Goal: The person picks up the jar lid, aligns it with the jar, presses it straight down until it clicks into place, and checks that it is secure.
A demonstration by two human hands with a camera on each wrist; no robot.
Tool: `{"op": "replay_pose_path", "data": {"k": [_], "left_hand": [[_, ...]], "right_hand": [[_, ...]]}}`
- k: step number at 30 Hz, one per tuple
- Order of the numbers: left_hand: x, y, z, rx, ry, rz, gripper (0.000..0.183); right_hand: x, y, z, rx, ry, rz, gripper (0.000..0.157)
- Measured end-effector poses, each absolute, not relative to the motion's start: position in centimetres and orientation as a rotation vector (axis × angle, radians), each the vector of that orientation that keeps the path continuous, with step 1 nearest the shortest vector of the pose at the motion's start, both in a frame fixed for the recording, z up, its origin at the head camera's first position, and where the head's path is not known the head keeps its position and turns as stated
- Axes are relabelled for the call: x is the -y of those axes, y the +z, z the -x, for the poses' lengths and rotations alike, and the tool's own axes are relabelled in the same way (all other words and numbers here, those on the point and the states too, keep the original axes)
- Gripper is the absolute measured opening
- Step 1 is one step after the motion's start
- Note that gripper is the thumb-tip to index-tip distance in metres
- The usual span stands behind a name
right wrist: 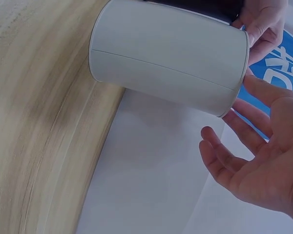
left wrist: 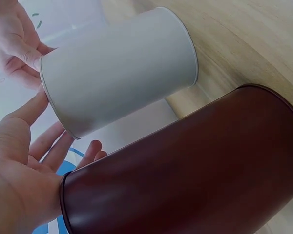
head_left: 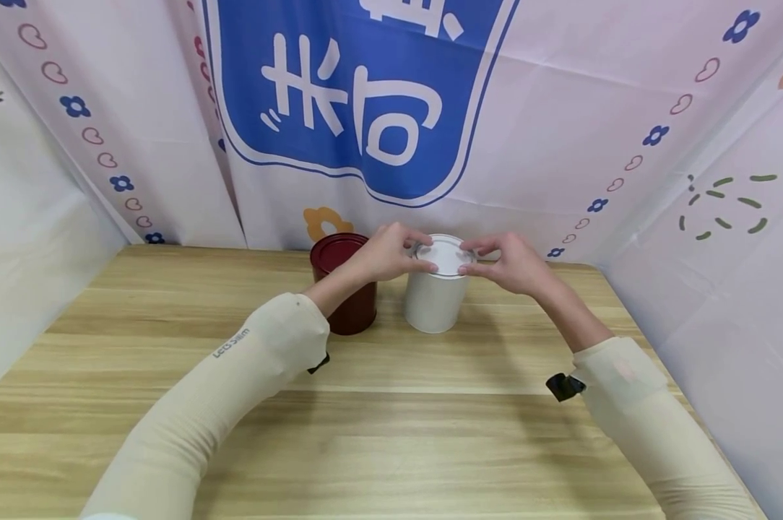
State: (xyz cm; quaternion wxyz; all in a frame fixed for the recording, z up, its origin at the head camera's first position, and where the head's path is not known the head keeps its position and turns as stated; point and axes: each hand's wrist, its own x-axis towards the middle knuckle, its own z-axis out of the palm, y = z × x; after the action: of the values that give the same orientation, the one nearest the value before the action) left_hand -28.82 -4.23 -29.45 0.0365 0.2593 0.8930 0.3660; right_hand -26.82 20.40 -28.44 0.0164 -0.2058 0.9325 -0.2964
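Note:
A white cylindrical can (head_left: 433, 307) stands upright on the wooden table, its white lid (head_left: 443, 254) on top. My left hand (head_left: 389, 254) grips the lid's left edge, thumb on the near side and fingers farther back. On the opposite edge, my right hand (head_left: 510, 266) holds the rim between thumb and fingers in the same way. Just left of the white can is a dark red can (head_left: 355, 312) with a red lid, partly behind my left hand and wrist. In the right wrist view, the outer fingers (right wrist: 219, 156) of my right hand hang loosely apart from the can.
The wooden table (head_left: 378, 440) reaches back to a white cloth backdrop (head_left: 528, 144) with a blue printed sign. Both cans stand near that back edge. White cloth walls (head_left: 723, 289) bound the table on the sides. Each wrist carries a small black device (head_left: 565, 387).

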Motion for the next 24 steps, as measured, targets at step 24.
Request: {"op": "replay_pose_path", "data": {"k": [24], "left_hand": [[10.3,-28.2,23.4,-3.051,1.130,-1.064,0.027]], "right_hand": [[-22.9,-29.1,22.6,-3.029,-1.123,0.724,0.038]]}}
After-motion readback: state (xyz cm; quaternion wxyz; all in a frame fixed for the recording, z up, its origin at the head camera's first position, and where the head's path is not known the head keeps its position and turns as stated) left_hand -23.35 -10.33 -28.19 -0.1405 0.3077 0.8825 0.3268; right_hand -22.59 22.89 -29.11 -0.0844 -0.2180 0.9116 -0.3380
